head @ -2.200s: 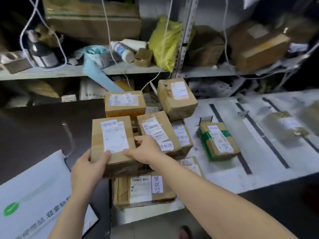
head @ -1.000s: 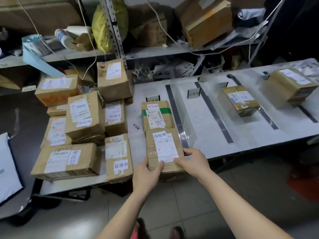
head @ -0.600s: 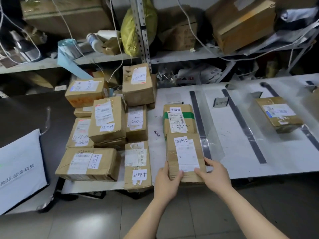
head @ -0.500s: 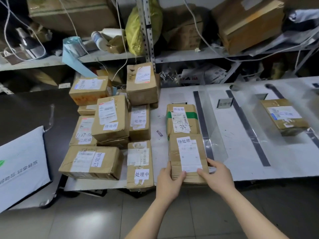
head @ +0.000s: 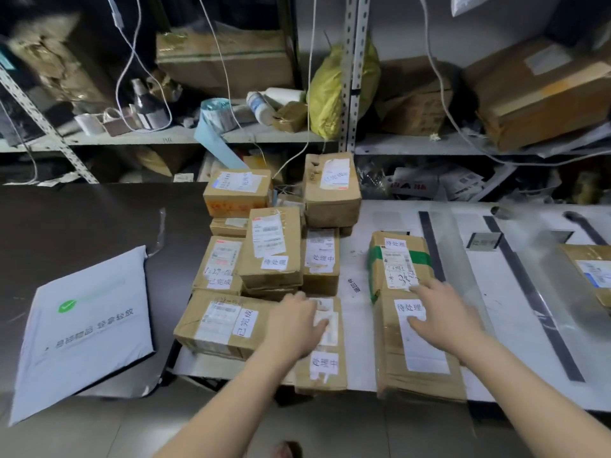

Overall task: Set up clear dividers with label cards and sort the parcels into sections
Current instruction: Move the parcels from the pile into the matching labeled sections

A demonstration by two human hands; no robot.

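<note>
A brown parcel (head: pixel 426 365) with a white label lies at the white table's front edge, just in front of a green-taped parcel (head: pixel 401 259). My right hand (head: pixel 444 314) is spread over the seam between these two, fingers straight, gripping nothing. My left hand (head: pixel 292 323) lies open over the far end of a narrow parcel (head: pixel 325 365) to the left. A clear divider (head: pixel 463 259) on a black base strip stands right of the two parcels. A small label card (head: pixel 482 241) stands beyond it.
A pile of labelled parcels (head: pixel 271 249) fills the table's left end. Another parcel (head: pixel 591 269) sits in a section at the far right. A white mailer bag (head: pixel 82 328) lies on the dark table at left. Cluttered shelves with hanging cables stand behind.
Both hands carried the labelled parcel from the pile and set it down in front of the green-taped one, then let go. My left hand moved left onto the narrow parcel.
</note>
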